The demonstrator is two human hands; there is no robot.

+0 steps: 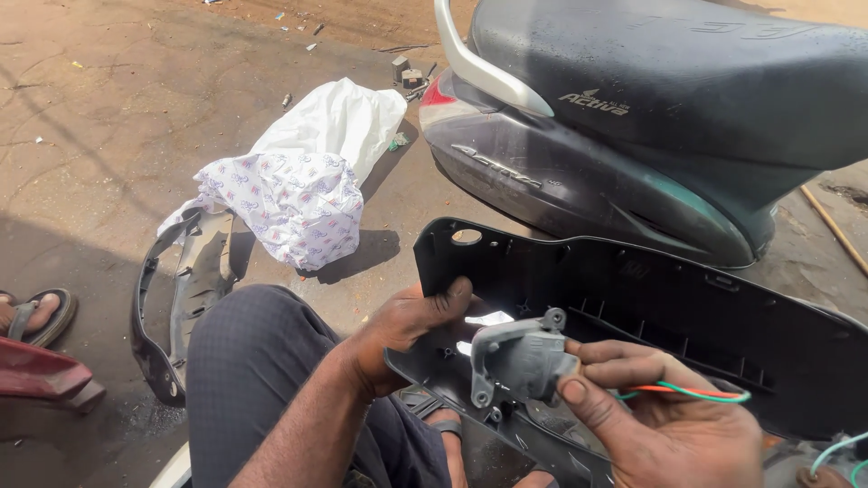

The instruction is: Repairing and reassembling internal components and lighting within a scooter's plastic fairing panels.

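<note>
1. Black plastic makes up the long scooter panel [651,307], which lies across the near right of the scene, inner side up, in front of the parked scooter [633,136].
2. The left hand [411,330] clamps the panel's left end, thumb on the inner face and fingers underneath; a firm hold there would keep the panel from rocking.
3. The right hand [660,425] pinches a small grey housing [520,361] between thumb and fingers, pressed against the panel's near edge. Red and green wires [696,391] trail right from it over the fingers.
4. Judging by the round mounting ears on the housing, it sits best when those ears line up with the posts on the panel; whether they already meet is hidden by the housing itself.
5. Wires are better kept outside the joint, so that nothing gets nipped between housing and panel.
6. Another dark trim piece [172,307] lies on the ground at near left, beside a white printed cloth bag [298,181], and a sandalled foot [36,312] shows at the left edge.
</note>
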